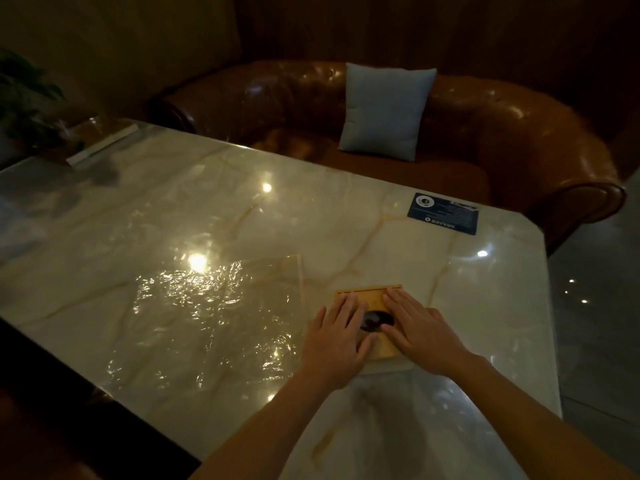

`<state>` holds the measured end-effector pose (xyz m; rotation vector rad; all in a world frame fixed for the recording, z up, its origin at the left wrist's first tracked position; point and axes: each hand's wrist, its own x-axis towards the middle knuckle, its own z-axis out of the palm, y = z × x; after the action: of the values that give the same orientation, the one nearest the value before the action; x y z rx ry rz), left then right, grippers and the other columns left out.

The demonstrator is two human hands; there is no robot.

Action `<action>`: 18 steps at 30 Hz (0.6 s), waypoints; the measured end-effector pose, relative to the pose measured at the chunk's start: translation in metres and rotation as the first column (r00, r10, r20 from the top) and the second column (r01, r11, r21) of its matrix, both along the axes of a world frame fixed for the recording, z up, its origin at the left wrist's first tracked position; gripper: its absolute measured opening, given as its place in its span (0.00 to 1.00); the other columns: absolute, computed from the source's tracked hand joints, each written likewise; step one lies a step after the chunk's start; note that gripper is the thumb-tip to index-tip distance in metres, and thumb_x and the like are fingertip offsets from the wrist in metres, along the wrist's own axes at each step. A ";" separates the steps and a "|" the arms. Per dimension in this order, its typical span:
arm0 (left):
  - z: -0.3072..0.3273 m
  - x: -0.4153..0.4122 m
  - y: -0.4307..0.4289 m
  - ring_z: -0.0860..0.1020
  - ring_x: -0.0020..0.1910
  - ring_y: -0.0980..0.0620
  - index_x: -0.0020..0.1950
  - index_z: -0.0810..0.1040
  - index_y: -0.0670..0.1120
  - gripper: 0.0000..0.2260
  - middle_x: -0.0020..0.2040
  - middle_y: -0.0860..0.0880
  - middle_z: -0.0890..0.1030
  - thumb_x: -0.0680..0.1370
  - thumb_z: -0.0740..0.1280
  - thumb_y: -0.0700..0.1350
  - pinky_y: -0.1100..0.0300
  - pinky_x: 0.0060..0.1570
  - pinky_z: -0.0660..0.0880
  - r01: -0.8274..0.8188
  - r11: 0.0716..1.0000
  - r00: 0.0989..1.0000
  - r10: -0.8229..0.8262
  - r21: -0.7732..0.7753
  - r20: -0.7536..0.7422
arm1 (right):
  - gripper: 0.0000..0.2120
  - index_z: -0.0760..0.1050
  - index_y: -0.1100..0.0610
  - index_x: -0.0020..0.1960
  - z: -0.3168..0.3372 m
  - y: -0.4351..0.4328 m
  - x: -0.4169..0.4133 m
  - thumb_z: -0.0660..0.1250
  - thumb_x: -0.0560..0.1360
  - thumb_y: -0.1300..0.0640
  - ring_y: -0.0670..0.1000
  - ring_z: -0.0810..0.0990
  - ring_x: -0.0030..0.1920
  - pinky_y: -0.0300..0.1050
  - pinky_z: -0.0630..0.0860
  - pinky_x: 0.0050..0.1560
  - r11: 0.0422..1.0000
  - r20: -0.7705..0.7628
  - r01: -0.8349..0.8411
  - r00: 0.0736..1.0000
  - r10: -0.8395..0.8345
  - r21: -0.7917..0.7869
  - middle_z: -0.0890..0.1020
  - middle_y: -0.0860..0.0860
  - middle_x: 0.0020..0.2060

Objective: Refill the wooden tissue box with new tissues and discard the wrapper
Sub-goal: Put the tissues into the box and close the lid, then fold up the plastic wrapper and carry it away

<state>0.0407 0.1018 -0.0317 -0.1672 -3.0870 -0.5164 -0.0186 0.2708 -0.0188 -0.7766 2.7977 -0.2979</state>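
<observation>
The wooden tissue box sits on the marble table near its right end, with a dark oval opening in the top. My left hand lies flat on the left half of the lid, thumb at the opening. On the right half, my right hand also lies flat with its fingers stretched out. A clear, crinkled plastic wrapper lies flat on the table just left of the box. No tissues show in the opening.
A dark blue card lies near the table's far right edge. A brown leather sofa with a pale pillow stands behind the table. A flat package and a plant are at the far left corner.
</observation>
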 end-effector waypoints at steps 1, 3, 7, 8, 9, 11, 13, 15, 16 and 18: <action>0.001 -0.001 -0.001 0.51 0.77 0.50 0.75 0.57 0.49 0.27 0.77 0.48 0.57 0.79 0.51 0.60 0.51 0.74 0.50 0.006 1.000 1.000 -0.006 -0.001 -0.006 | 0.29 0.50 0.52 0.75 0.003 -0.001 -0.001 0.50 0.79 0.42 0.45 0.48 0.76 0.47 0.58 0.70 1.000 0.020 0.003 1.000 -0.004 0.011 0.51 0.47 0.77; 0.007 -0.003 -0.004 0.59 0.74 0.51 0.72 0.63 0.48 0.26 0.74 0.48 0.64 0.78 0.53 0.59 0.53 0.73 0.54 0.020 1.000 0.998 -0.020 -0.003 -0.057 | 0.29 0.52 0.52 0.75 0.011 -0.004 -0.006 0.53 0.78 0.42 0.47 0.51 0.75 0.50 0.59 0.70 0.999 0.077 0.013 0.997 -0.016 0.041 0.53 0.48 0.77; 0.017 -0.005 -0.024 0.63 0.72 0.53 0.70 0.65 0.48 0.24 0.72 0.48 0.67 0.77 0.57 0.57 0.55 0.72 0.52 0.006 0.997 1.000 -0.005 0.081 -0.012 | 0.18 0.68 0.50 0.60 0.036 -0.019 -0.017 0.57 0.75 0.42 0.52 0.72 0.62 0.51 0.65 0.58 0.979 0.080 0.018 0.996 -0.035 0.205 0.72 0.51 0.65; 0.019 -0.004 -0.033 0.62 0.72 0.53 0.71 0.63 0.48 0.24 0.73 0.48 0.66 0.77 0.58 0.57 0.55 0.72 0.51 -0.010 0.996 1.000 0.011 0.085 -0.012 | 0.13 0.69 0.50 0.54 0.042 -0.026 -0.018 0.57 0.75 0.42 0.52 0.74 0.56 0.50 0.66 0.55 0.976 0.087 0.028 0.995 -0.048 0.216 0.75 0.51 0.60; 0.020 -0.001 -0.044 0.62 0.72 0.54 0.72 0.62 0.49 0.25 0.73 0.49 0.65 0.78 0.57 0.57 0.56 0.73 0.51 -0.025 0.996 1.000 0.026 0.084 -0.009 | 0.12 0.69 0.51 0.51 0.048 -0.034 -0.018 0.58 0.76 0.44 0.53 0.76 0.53 0.49 0.67 0.53 0.977 0.096 0.039 0.994 -0.060 0.208 0.77 0.52 0.57; 0.021 0.004 -0.068 0.62 0.72 0.54 0.73 0.62 0.50 0.25 0.74 0.49 0.65 0.78 0.57 0.57 0.57 0.73 0.51 -0.063 0.994 0.998 0.065 0.084 -0.023 | 0.14 0.71 0.54 0.57 0.056 -0.055 -0.015 0.58 0.77 0.47 0.55 0.76 0.55 0.51 0.70 0.56 0.987 0.100 0.044 0.993 -0.060 0.154 0.76 0.54 0.60; 0.019 0.010 -0.094 0.64 0.71 0.52 0.72 0.63 0.50 0.24 0.73 0.49 0.67 0.77 0.58 0.57 0.57 0.72 0.53 -0.120 0.990 0.991 0.124 0.078 -0.041 | 0.19 0.68 0.54 0.65 0.058 -0.080 -0.010 0.57 0.77 0.49 0.56 0.74 0.61 0.52 0.69 0.62 0.995 0.089 0.054 0.994 -0.061 0.079 0.73 0.54 0.66; 0.016 0.016 -0.121 0.65 0.70 0.52 0.71 0.65 0.51 0.24 0.72 0.49 0.68 0.77 0.59 0.57 0.57 0.70 0.56 -0.179 0.981 0.983 0.182 0.078 -0.032 | 0.22 0.65 0.54 0.69 0.056 -0.106 -0.004 0.57 0.78 0.47 0.56 0.73 0.63 0.51 0.69 0.63 0.999 0.051 0.029 0.998 -0.031 0.038 0.71 0.53 0.67; 0.013 0.019 -0.134 0.65 0.70 0.52 0.71 0.65 0.51 0.24 0.72 0.49 0.68 0.77 0.60 0.57 0.57 0.70 0.57 -0.202 0.976 0.979 0.204 0.077 -0.015 | 0.22 0.64 0.54 0.69 0.052 -0.119 -0.001 0.57 0.78 0.46 0.55 0.73 0.63 0.50 0.69 0.62 0.999 0.025 0.001 1.000 -0.001 0.036 0.71 0.53 0.68; 0.006 0.025 -0.160 0.64 0.71 0.51 0.71 0.64 0.51 0.25 0.73 0.49 0.67 0.76 0.60 0.57 0.56 0.71 0.58 -0.239 0.969 0.971 0.238 0.063 0.014 | 0.23 0.62 0.54 0.70 0.039 -0.145 0.004 0.56 0.78 0.45 0.55 0.71 0.65 0.50 0.68 0.64 0.999 0.009 -0.043 0.999 0.043 0.032 0.70 0.53 0.68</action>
<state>0.0659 -0.0586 -0.0258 0.2047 -3.0314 -0.6046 -0.0146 0.1260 0.0207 -0.8251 2.7674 -0.2477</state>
